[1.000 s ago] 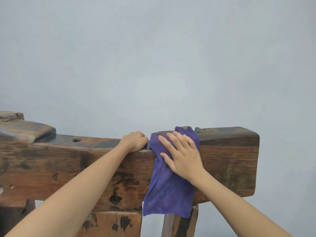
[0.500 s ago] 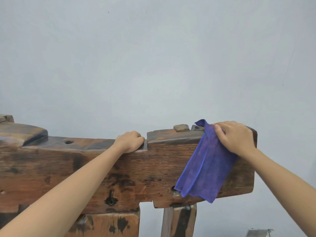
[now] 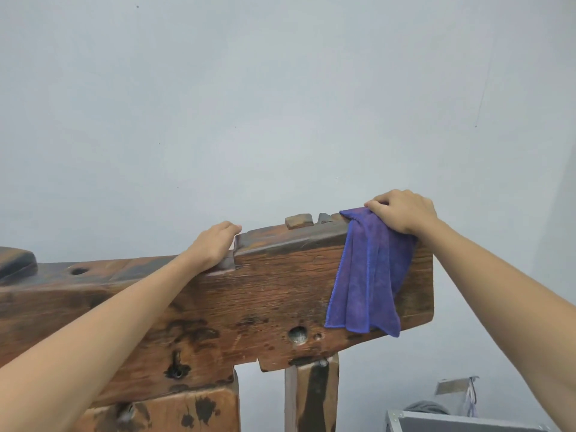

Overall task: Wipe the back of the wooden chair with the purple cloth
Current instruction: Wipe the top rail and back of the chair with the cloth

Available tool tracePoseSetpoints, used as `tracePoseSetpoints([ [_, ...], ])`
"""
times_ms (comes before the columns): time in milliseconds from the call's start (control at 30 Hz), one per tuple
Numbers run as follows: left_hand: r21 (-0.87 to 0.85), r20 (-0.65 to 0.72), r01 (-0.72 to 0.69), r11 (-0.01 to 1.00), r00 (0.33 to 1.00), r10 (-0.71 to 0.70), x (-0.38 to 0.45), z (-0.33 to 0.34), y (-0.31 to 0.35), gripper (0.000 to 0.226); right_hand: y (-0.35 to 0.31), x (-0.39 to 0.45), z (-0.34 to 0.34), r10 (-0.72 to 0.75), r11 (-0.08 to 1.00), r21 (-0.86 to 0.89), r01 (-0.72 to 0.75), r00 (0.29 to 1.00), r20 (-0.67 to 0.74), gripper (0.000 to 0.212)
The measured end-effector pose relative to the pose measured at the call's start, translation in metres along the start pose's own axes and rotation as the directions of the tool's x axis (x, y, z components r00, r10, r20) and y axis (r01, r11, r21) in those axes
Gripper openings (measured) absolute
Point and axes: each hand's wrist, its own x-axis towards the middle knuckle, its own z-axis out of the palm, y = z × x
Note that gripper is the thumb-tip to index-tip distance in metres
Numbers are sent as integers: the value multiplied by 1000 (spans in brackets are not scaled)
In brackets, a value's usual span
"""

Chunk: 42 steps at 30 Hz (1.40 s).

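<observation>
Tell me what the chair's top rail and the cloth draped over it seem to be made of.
Chair back rail: apparently solid old wood, brown with dark stains, visible grain, holes and worn edges; whether it is oiled or varnished cannot be told. Purple cloth: a soft textile, likely microfiber, judging by its matte fuzzy nap, limp folds and stitched hem.

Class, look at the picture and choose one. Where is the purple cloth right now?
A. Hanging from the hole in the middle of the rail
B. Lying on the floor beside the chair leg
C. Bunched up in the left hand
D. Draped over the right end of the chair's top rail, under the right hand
D: the purple cloth hangs down the right end of the chair back, pinned at the top by the right hand.
</observation>
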Motion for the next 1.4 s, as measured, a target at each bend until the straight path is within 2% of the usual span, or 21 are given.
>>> tracePoseSetpoints([
  [67,12,17,-52,999,999,52,3,9,20,44,1,-1,0,-4,1000,-2,4,1000,4,36],
  [167,274,116,-134,952,988,105,5,27,65,51,0,-2,3,-7,1000,-8,7,1000,-1,38],
  [267,461,103,-132,877,990,94,12,47,106,52,2,0,5,-8,1000,-20,8,1000,10,41],
  [367,438,173,-121,891,984,49,29,61,119,86,3,0,5,-11,1000,-26,11,1000,11,41],
  [500,307,252,-134,942,966,55,43,67,111,90,11,0,1,-14,999,30,13,1000,24,36],
  [567,276,222,-125,953,973,64,38,65,113,89,26,4,-1,4,988,155,-8,1000,27,30],
  [601,274,205,-130,953,976,74,38,67,114,89,37,5,0,12,950,311,-19,1000,27,26],
  [634,297,184,-132,946,980,79,38,67,114,87,45,6,6,27,842,538,-36,999,25,23],
  [701,318,126,-92,944,991,54,37,73,119,79,61,-3,22,107,465,881,-89,993,43,27],
  [767,361,96,-91,928,994,60,37,79,127,76,68,-16,37,173,134,981,-142,978,118,37],
  [834,409,120,-136,902,988,95,37,86,139,83,70,-24,48,182,-14,982,-190,965,189,47],
  [901,460,102,-159,873,987,126,36,93,152,96,66,-30,47,225,-40,971,-237,944,240,49],
  [1001,472,48,-66,879,998,49,37,102,166,108,63,-39,45,349,40,948,-317,893,284,43],
  [1168,465,23,9,885,1000,-22,39,105,172,108,66,-52,58,404,98,943,-317,879,254,32],
  [1201,462,21,13,887,999,-26,39,106,173,107,66,-58,58,376,84,922,-377,869,321,33],
  [1235,459,19,16,889,999,-28,39,106,174,106,64,-58,62,250,133,870,-474,866,434,40],
  [1268,456,18,16,890,999,-27,39,107,175,105,63,-66,65,141,175,789,-589,808,572,52],
  [1301,452,18,18,892,999,-29,39,107,175,103,72,-76,72,75,261,736,-625,773,630,55],
  [1335,446,17,24,895,999,-35,39,106,175,101,74,-80,79,181,238,772,-590,808,562,47],
  [1368,441,16,29,897,999,-40,39,106,175,99,75,-85,84,330,101,824,-557,800,500,50],
  [1401,437,13,32,899,999,-42,39,106,175,97,73,-95,86,408,2,852,-523,778,477,66],
])
